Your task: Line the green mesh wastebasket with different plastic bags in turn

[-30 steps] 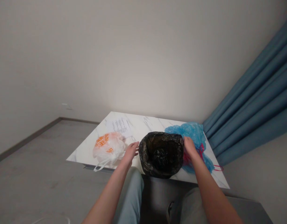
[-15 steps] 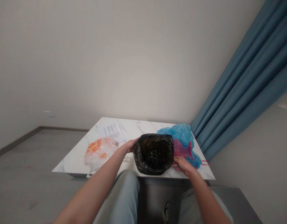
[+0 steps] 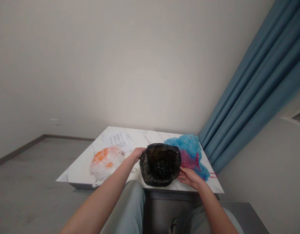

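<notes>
A small bin lined with a black plastic bag (image 3: 160, 164) stands near the front edge of a white marble tabletop (image 3: 150, 138), with dark crumpled plastic at the bottom of it. My left hand (image 3: 136, 155) grips the bag's rim on the far left side. My right hand (image 3: 189, 178) lies against the bin's lower right side, fingers apart. Behind that hand is a crumpled blue plastic bag (image 3: 186, 146) with red drawstrings. A white plastic bag with orange print (image 3: 106, 162) lies to the left, below a printed paper sheet (image 3: 119, 141).
The tabletop's front edge runs just below the bin, above my lap in pale trousers (image 3: 125, 208). A blue curtain (image 3: 247, 87) hangs at the right, beyond the table corner. Grey floor (image 3: 30, 182) spreads to the left.
My right hand has come down from the blue bag to the bin's lower right side. My left hand has moved up onto the rim. The view has shifted, so the table sits further left.
</notes>
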Demonstrator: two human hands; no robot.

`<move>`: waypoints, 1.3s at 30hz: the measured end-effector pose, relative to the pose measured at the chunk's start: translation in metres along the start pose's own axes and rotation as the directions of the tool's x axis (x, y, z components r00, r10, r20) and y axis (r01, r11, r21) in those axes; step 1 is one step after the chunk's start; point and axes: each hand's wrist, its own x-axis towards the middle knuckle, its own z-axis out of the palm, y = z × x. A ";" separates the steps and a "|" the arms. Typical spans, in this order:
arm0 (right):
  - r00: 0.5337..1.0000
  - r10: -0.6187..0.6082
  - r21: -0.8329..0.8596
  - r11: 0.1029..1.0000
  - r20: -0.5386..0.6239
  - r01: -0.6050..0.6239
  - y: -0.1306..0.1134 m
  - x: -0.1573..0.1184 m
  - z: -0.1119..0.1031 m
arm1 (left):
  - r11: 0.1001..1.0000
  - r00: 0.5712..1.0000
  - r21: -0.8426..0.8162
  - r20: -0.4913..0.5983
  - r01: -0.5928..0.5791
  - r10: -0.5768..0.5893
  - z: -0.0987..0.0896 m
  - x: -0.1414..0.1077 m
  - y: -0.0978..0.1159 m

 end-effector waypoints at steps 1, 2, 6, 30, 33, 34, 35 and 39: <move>1.000 0.007 0.034 0.999 0.027 -0.008 -0.001 0.001 0.001 | 1.000 0.999 -0.003 -0.028 -0.017 0.017 0.001 0.002 0.000; 0.999 0.005 0.068 0.998 0.041 -0.008 -0.001 0.003 0.004 | 0.999 0.997 -0.008 -0.062 -0.039 0.039 0.002 0.004 -0.001; 0.998 -0.052 0.139 0.989 -0.022 0.055 -0.002 0.011 0.017 | 0.989 0.966 -0.003 -0.215 -0.148 0.143 0.007 0.012 -0.006; 0.841 -0.455 0.081 0.865 -0.293 0.496 -0.028 0.034 0.055 | 0.939 0.874 0.044 -0.353 -0.342 0.335 0.026 0.003 -0.018; 0.852 -0.424 0.260 0.824 -0.306 0.504 -0.032 0.038 0.055 | 0.968 0.853 0.051 -0.462 -0.247 0.242 0.018 -0.001 -0.018; 0.854 -0.416 0.284 0.817 -0.314 0.502 -0.033 0.039 0.055 | 0.975 0.855 0.047 -0.473 -0.218 0.214 0.015 -0.003 -0.018; 0.854 -0.410 0.294 0.814 -0.319 0.500 -0.034 0.039 0.056 | 0.980 0.862 0.041 -0.471 -0.192 0.189 0.013 -0.005 -0.017; 0.854 -0.420 0.269 0.823 -0.307 0.501 -0.039 0.035 0.059 | 0.995 0.905 0.031 -0.413 -0.099 0.104 0.007 -0.016 -0.013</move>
